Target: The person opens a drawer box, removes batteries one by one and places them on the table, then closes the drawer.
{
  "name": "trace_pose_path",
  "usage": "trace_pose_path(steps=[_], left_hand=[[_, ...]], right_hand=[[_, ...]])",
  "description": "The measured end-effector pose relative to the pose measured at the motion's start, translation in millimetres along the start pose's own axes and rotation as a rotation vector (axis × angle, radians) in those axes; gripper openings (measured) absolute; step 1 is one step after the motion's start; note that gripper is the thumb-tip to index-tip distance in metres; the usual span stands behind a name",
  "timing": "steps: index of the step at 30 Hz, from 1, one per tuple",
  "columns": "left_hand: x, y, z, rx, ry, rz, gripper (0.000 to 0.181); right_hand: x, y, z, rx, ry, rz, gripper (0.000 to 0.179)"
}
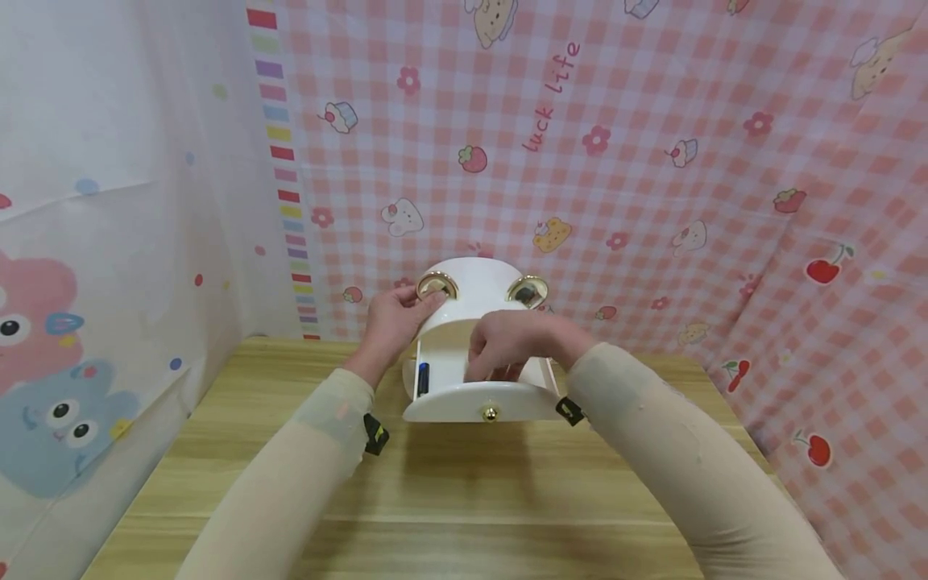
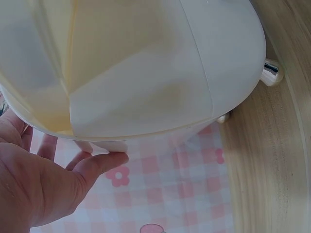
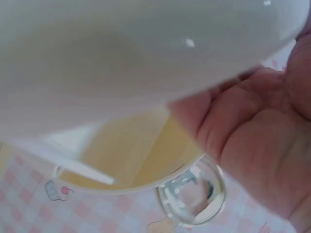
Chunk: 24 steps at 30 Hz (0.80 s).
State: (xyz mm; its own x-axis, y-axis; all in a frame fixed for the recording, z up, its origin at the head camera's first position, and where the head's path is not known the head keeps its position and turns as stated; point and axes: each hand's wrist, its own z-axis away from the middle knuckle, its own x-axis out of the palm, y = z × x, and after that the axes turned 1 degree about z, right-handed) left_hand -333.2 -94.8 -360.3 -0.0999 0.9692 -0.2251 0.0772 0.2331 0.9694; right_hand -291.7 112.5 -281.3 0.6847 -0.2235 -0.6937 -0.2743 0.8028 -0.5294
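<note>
A white rounded storage box (image 1: 474,274) with two gold-rimmed round eyes stands on the table, its drawer (image 1: 449,403) pulled out toward me. My left hand (image 1: 394,322) grips the box at its left eye (image 1: 437,283), thumb in front and fingers behind. In the left wrist view, that hand (image 2: 48,179) lies along the edge of the box. My right hand (image 1: 515,342) reaches down into the drawer with bent fingers. Its fingertips are hidden, so I cannot tell what they hold. A slim dark blue stick-like thing (image 1: 424,379) leans at the drawer's left side.
A gold knob (image 1: 490,414) sits on the drawer front, and a shiny metal foot (image 2: 272,73) shows under the box. The wood-grain table (image 1: 464,499) extends toward me. A pink checked cloth (image 1: 464,193) hangs close behind the box, with patterned sheets (image 1: 123,266) at the sides.
</note>
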Motion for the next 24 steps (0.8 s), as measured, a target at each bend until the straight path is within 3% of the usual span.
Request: trace_pose_path(steps=[4, 10, 15, 24], left_hand=[[0.9, -1.2, -0.7, 0.000, 0.003, 0.008, 0.046], [0.6, -1.2, -0.6, 0.011, 0.001, -0.005, 0.047], [0.4, -0.8, -0.4, 0.006, -0.008, 0.000, 0.048], [-0.5, -1.9, 0.0, 0.002, -0.009, -0.004, 0.049]], right_hand=[[-1.3, 6.9, -2.6, -0.133, 0.074, 0.060, 0.014], [6.1, 13.9, -14.1, -0.286, 0.250, 0.362, 0.010], [14.4, 16.7, -20.5, -0.340, 0.316, 0.571, 0.006], [16.9, 20.5, -18.3, -0.363, 0.307, 0.620, 0.010]])
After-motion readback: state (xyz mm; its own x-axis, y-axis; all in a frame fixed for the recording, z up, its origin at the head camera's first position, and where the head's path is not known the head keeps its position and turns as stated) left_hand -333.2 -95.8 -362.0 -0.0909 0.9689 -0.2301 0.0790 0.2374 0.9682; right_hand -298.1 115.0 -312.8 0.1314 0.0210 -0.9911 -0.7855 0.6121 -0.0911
